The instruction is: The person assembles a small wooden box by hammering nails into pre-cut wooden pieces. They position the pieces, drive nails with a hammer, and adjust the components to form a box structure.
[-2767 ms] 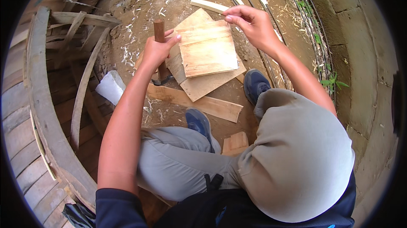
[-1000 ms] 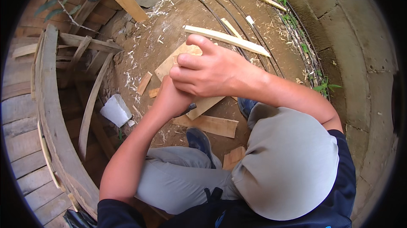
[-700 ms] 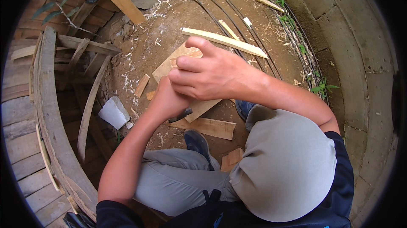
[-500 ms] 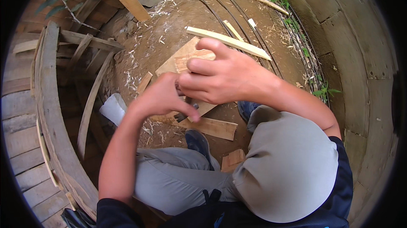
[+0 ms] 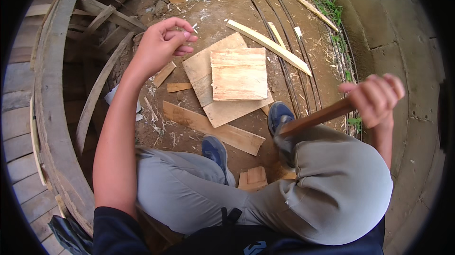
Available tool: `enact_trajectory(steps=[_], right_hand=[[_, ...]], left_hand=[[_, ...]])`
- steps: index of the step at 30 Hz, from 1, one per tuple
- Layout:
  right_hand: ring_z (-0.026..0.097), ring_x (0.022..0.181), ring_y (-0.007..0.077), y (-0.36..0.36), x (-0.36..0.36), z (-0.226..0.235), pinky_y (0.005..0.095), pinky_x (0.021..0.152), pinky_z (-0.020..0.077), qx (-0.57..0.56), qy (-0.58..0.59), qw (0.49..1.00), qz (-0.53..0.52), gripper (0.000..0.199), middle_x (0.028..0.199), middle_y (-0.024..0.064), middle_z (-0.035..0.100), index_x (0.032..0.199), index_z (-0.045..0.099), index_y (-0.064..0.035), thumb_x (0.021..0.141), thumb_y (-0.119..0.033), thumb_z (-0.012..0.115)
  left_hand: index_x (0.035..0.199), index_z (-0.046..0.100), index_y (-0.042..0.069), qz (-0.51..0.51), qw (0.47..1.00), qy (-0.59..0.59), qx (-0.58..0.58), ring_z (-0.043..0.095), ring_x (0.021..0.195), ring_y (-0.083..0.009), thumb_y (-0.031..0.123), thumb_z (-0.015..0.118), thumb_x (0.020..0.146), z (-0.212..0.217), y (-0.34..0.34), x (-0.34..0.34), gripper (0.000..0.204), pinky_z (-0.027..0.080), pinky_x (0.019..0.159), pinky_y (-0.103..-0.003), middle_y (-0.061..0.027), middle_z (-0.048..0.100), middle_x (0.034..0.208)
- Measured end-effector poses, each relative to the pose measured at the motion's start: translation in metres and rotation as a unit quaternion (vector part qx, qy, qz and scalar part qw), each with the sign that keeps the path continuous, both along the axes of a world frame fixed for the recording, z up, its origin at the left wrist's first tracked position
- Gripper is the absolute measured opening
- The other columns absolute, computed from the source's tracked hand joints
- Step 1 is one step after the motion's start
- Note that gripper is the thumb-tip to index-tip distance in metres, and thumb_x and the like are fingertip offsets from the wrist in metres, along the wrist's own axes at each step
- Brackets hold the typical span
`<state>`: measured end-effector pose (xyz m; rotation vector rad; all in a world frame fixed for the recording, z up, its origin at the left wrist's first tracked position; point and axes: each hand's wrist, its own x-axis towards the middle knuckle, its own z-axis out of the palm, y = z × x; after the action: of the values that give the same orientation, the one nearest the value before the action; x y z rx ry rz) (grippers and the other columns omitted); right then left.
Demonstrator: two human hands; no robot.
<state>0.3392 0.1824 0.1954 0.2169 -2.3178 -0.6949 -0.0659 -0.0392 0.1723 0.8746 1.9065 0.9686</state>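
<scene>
The person crouches over bare dirt ground [image 5: 227,13] strewn with wood chips. Their right hand [image 5: 374,98], at the right of the frame, has its fingers wrapped tight around a brown wooden handle [image 5: 315,118] that slants down-left toward the knee; the tool's head is hidden behind the grey trouser leg. The left hand [image 5: 161,44], raised in the upper left, has its fingers pinched close together, thumb to fingertips; whether something small sits between them I cannot tell. In the centre lies a pale square board [image 5: 238,74] stacked on a larger board [image 5: 208,72]. A long plank [image 5: 213,128] lies just in front of the blue shoes [image 5: 279,114].
</scene>
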Motion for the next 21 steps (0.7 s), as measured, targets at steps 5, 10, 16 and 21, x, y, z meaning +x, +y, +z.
enact_trajectory(steps=[5,10,16,21], right_hand=[[0.06,0.109,0.0207,0.045,0.04,0.017,0.0399,0.097,0.0459,0.009,0.0,0.967,-0.256,0.023,0.108,-0.0004,0.064,0.1,0.062,-0.0156,0.087,-0.017,0.08],[0.057,0.106,0.021,0.055,0.071,-0.033,0.0393,0.096,0.0433,-0.068,-0.202,0.849,-0.484,0.012,0.105,0.0033,0.06,0.103,0.061,-0.0097,0.094,-0.004,0.055],[0.056,0.099,0.0254,0.033,0.099,-0.117,0.0397,0.082,0.0431,-0.148,-0.215,0.776,-0.574,0.018,0.099,0.0051,0.056,0.099,0.062,-0.0083,0.081,-0.004,0.062],[0.062,0.105,0.0294,0.018,0.118,-0.167,0.0467,0.086,0.0475,-0.225,-0.298,0.652,-0.66,0.018,0.104,0.0064,0.067,0.102,0.069,-0.0102,0.085,-0.014,0.067]], left_hand=[[0.131,0.06,0.0,0.032,0.999,0.012,0.021,0.073,0.099,-0.0177,0.016,0.053,0.107,-0.009,0.006,0.009,0.029,0.057,0.092,-0.031,-0.0143,0.074,0.116],[0.127,0.061,-0.003,0.015,0.996,0.084,-0.019,0.073,0.101,-0.0171,0.016,0.052,0.106,-0.043,0.006,0.0,0.029,0.056,0.092,-0.031,-0.0154,0.076,0.112],[0.109,0.067,0.0,0.058,0.998,-0.01,0.002,0.071,0.096,-0.0138,0.019,0.057,0.104,-0.051,0.017,0.021,0.022,0.053,0.088,-0.027,-0.0097,0.074,0.105],[0.096,0.072,0.003,-0.04,0.993,0.113,-0.001,0.062,0.08,-0.0086,0.018,0.071,0.095,-0.066,0.016,0.035,0.016,0.05,0.075,-0.025,-0.0015,0.07,0.091]])
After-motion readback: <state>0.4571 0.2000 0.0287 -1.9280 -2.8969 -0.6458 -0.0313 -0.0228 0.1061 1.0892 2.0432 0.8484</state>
